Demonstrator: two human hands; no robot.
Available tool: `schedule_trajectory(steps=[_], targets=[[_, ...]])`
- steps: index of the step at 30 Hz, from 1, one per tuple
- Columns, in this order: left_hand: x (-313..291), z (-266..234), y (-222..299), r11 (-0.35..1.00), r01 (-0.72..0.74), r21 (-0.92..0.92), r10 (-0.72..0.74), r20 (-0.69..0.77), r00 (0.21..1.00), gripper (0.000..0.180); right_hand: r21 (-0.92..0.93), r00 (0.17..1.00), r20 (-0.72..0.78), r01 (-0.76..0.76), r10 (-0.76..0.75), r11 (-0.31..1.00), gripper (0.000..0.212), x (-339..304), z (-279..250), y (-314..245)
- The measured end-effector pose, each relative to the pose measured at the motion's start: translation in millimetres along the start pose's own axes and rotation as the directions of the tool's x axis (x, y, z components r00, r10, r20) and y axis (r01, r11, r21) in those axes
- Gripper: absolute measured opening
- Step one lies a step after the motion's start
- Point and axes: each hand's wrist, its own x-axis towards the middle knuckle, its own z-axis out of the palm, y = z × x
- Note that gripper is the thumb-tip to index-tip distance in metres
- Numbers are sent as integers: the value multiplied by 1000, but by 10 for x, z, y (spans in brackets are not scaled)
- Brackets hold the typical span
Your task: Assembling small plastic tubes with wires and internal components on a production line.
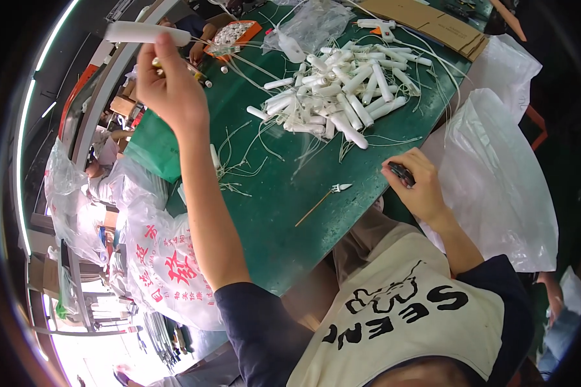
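Raising your left hand, you pinch a white tube up at far left, clear of the bench. Your right hand closes its grip on a small dark tool near the bench's right edge, with the tube pile lying farther off.

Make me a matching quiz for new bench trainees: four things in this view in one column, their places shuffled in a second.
Things:
1. white tube
2. tube pile
3. orange tray
4. small dark tool

Places:
A. far side of the green table, left of the pile
B. held up in the left hand
C. in the right hand at the table's right edge
D. middle of the table, wires trailing out

Pairs: 1-B, 2-D, 3-A, 4-C
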Motion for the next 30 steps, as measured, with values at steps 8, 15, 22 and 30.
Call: schedule_trajectory(steps=[8,15,22,30], targets=[[-459,144,-173,910,57,410,-267,475,839,22,26,998,31,-56,55,998,12,-4,-15,-24],[-502,83,-417,751,16,660,-524,581,622,35,35,994,52,-94,93,995,12,-21,-51,8],[-158,-56,-114,982,18,190,-46,145,988,27,20,998,40,-45,45,999,12,-34,-37,59],[-20,-222,231,998,-11,55,15,-66,998,26,2,998,47,-36,36,999,12,-19,0,48]])
